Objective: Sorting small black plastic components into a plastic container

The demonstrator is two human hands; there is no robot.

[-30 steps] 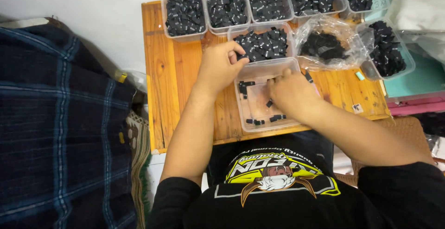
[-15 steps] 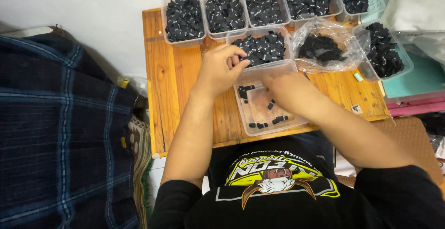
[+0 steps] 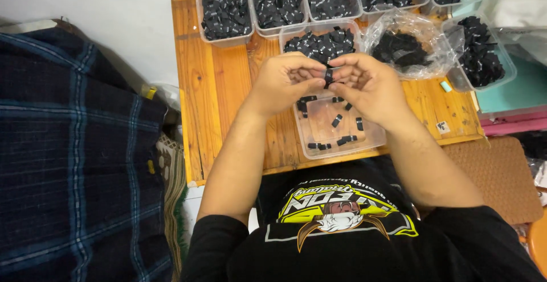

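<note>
Both your hands have lifted from the tub (image 3: 319, 148) and met above it; left hand (image 3: 285, 82) and right hand (image 3: 367, 85) pinch one black tag (image 3: 328, 76) between fingertips over the bench (image 3: 216, 94).

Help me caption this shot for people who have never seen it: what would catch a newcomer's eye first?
Both hands meet at the centre, the left hand and right hand pinching one small black piece above a nearly empty clear tub. Behind them, a row of clear tubs heaped with black pieces lines the far edge of the wooden table. A dark plaid cloth fills the left side.
</note>
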